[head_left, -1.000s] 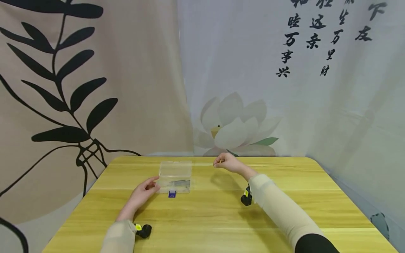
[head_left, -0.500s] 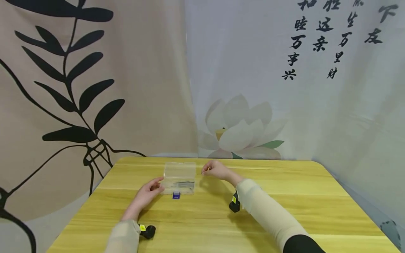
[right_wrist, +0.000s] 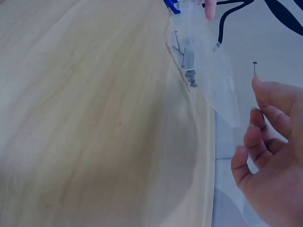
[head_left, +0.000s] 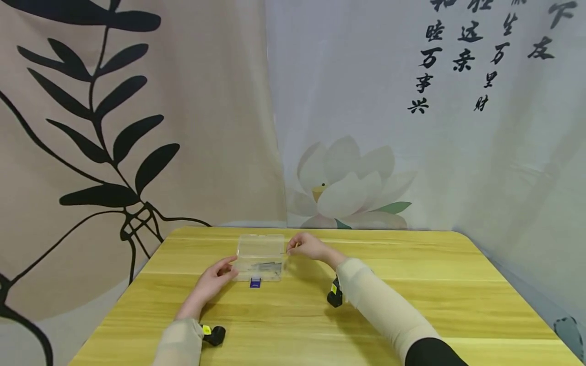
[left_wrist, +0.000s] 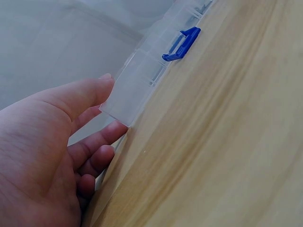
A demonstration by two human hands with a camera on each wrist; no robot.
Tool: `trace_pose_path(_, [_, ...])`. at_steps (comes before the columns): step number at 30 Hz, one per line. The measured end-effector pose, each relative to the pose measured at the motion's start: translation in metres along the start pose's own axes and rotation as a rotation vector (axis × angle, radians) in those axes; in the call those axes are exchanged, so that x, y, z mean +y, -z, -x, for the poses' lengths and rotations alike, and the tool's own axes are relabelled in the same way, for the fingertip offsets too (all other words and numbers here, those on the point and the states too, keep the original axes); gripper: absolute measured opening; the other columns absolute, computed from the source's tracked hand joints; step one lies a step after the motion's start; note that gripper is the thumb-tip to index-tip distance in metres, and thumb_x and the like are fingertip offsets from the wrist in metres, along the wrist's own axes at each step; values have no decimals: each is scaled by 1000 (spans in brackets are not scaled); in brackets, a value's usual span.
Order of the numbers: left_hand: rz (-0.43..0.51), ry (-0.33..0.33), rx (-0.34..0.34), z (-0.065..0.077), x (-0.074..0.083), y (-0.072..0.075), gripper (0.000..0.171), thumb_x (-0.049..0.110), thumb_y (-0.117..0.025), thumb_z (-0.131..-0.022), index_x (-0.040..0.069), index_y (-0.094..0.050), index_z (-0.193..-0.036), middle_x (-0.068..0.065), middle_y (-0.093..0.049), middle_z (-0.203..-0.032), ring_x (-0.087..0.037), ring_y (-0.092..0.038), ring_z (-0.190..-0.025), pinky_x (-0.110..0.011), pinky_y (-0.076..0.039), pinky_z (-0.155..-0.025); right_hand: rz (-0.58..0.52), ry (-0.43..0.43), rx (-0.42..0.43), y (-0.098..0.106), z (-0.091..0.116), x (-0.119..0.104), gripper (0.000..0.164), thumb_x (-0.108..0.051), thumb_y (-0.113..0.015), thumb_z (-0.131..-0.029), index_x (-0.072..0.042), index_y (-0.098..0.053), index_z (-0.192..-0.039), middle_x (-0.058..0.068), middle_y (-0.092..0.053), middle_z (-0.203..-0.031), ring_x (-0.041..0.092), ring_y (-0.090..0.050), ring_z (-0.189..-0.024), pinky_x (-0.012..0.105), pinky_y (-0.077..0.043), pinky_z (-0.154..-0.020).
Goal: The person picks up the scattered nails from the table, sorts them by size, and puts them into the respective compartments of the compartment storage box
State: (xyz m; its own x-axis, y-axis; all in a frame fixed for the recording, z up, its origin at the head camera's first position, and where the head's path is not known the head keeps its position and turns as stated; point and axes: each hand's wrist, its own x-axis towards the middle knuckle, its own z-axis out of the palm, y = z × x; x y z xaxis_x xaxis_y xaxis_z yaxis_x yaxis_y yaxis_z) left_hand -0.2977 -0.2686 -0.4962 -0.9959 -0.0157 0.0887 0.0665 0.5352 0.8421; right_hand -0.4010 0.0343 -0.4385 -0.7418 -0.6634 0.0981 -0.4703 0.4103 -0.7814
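Note:
An open clear plastic box (head_left: 259, 268) lies on the table with its lid (head_left: 261, 246) tipped back. A blue latch (left_wrist: 182, 45) sits on its front. My left hand (head_left: 214, 278) holds the box's left end, its thumb at the upper edge and fingertips at the end wall. Several nails (right_wrist: 180, 49) lie inside the box, in separate compartments. Just off the box's right side, my right hand (head_left: 308, 246) pinches one thin nail (right_wrist: 254, 69) between thumb and forefinger. The nail's flat head points up and away from the fingertips in the right wrist view.
The wooden table (head_left: 284, 320) has its far edge close behind the box. Behind it hangs a printed cloth (head_left: 348, 117) with leaves, a flower and writing. A black wrist camera (head_left: 214, 335) sits under the left wrist, another (head_left: 335, 294) under the right.
My right hand has moved left to the box's right side with the nail in its fingers. The left hand stays at the box, and the head view has shifted slightly.

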Motion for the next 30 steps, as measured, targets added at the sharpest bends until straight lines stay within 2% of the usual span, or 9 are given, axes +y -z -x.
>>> trace_pose_path(7, [-7, -2, -3, 1, 0, 2, 49, 23, -63, -96, 10, -51, -141, -9, -59, -116, -22, -50, -98, -39, -40, -84, -15, 9, -5, -9, -4, 2, 7, -8, -67, -90, -2, -71, -93, 2, -66, -93, 12, -53, -80, 27, -43, -71])
trace_pose_path(11, [-3, 5, -3, 1, 0, 2, 49, 23, -63, -96, 11, -51, -142, -9, -59, -116, -22, -51, -99, -39, -40, -85, -3, 3, -12, -17, -5, 4, 6, -9, -68, -90, -4, -71, -93, -1, -65, -91, 10, -53, -79, 26, -44, -70])
trace_pose_path(20, [12, 15, -3, 0, 2, 1, 49, 23, -63, -96, 11, -50, -142, -9, -59, -116, -22, -51, -100, -40, -40, -86, 35, 54, -10, -29, -8, 0, 7, -3, -67, -88, 0, -73, -90, 0, -63, -87, 9, -49, -79, 27, -43, -74])
trace_pose_path(26, [3, 10, -6, 0, 1, 2, 50, 25, -63, -96, 11, -50, -142, -9, -59, -117, -22, -51, -101, -40, -40, -86, -12, 76, -47, -36, -11, 4, 7, 1, -66, -87, 4, -72, -86, 5, -67, -83, 7, -46, -66, 22, -39, -62])
trace_pose_path(30, [11, 11, -8, 1, 2, 2, 50, 24, -63, -96, 11, -50, -143, -9, -59, -117, -22, -51, -100, -40, -40, -86, -18, 58, -52, -40, -12, 6, 5, 0, -68, -86, 3, -72, -86, 3, -65, -83, 7, -46, -67, 21, -39, -60])
